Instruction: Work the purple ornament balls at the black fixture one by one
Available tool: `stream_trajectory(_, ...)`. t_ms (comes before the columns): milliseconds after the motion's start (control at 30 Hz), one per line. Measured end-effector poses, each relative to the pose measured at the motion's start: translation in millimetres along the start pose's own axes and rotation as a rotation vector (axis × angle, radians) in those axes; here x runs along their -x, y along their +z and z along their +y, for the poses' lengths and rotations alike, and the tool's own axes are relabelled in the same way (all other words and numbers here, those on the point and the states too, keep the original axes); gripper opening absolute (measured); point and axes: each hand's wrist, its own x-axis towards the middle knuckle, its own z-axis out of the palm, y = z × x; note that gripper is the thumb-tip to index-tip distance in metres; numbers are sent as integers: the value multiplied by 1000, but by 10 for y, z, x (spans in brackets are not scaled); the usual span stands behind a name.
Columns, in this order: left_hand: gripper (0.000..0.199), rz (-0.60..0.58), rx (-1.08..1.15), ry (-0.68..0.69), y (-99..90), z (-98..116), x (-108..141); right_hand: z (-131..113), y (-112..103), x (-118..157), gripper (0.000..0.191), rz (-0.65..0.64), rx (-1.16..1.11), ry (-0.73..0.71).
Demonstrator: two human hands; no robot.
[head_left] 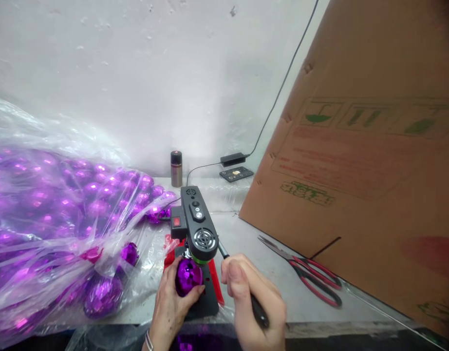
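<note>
A shiny purple ornament ball (189, 277) sits in my left hand (173, 297), the thumb and fingers curved round its sides. The ball is right under the head of a small black bench press machine (200, 224), its top touching or close to the metal fitting there. My right hand (252, 302) is closed round the black-handled lever (259, 312) on the machine's right side. Beneath the ball lies the machine's black base plate (206, 307), with red strips along its edges. The contact point between ball and fitting is partly hidden.
A clear plastic bag (64, 204) full of purple balls fills the left. Red-handled scissors (305, 273) lie right of the machine, beside a large cardboard box (356, 161). A spray can or bottle (176, 170), phone (236, 174) and power adapter (233, 159) are by the wall.
</note>
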Motion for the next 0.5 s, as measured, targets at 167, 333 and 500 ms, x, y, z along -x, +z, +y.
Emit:
stream_trajectory(167, 83, -5, -67, 46, 106, 7, -12, 28, -8, 26, 32, -18, -17, 14)
stream_trajectory(333, 89, 39, -54, 80, 291, -215, 48, -38, 92, 68, 35, 85, -45, 94)
stream_trajectory(500, 88, 37, -35, 82, 361, -337, 62, -114, 188, 130, 39, 189, -55, 187)
